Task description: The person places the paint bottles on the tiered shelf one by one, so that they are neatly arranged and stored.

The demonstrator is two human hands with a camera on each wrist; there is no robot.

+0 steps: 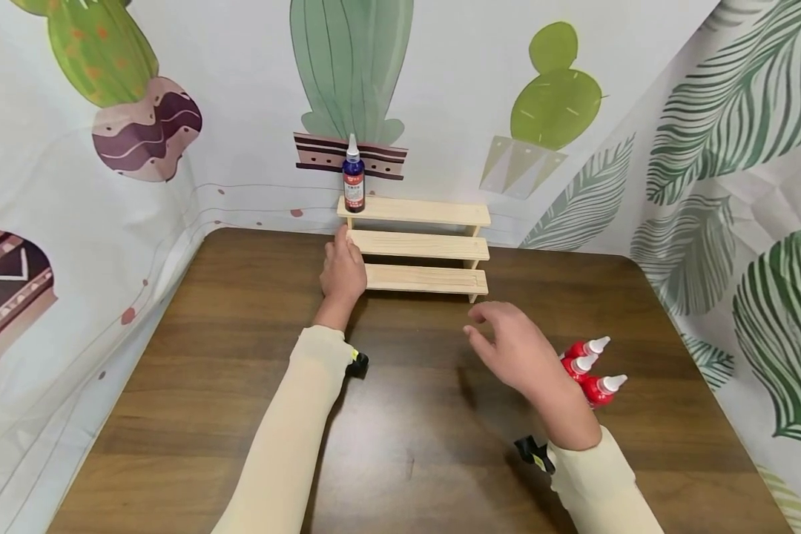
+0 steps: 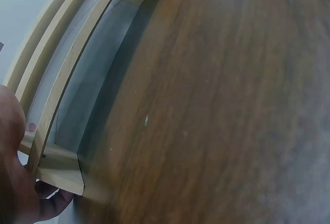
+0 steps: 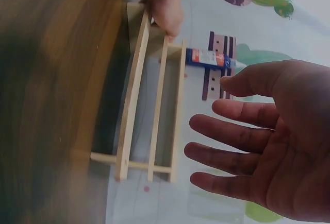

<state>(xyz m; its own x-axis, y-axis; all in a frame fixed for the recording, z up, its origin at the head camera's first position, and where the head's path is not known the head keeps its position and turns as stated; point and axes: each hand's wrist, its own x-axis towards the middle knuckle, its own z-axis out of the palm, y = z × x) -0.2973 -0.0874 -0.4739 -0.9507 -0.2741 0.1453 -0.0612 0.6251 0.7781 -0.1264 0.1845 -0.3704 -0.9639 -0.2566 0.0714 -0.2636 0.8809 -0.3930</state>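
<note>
A three-tier wooden display shelf (image 1: pixel 427 244) stands at the back of the table. My left hand (image 1: pixel 343 268) grips its left end; in the left wrist view the fingertips (image 2: pixel 56 203) curl round the side panel (image 2: pixel 62 172). On the top tier, at the left, a blue squeeze bottle (image 1: pixel 354 182) with a red and white label and a pointed tip stands upright. My right hand (image 1: pixel 517 348) is over the table, in front of the shelf's right end, fingers spread and relaxed. Nothing is in its palm (image 3: pixel 296 157).
Three red bottles (image 1: pixel 601 389) with white pointed caps are grouped on the table, right of my right forearm and partly behind it. The brown wooden table (image 1: pixel 414 445) backs onto a cloth (image 1: pixel 454 89) printed with cacti and leaves.
</note>
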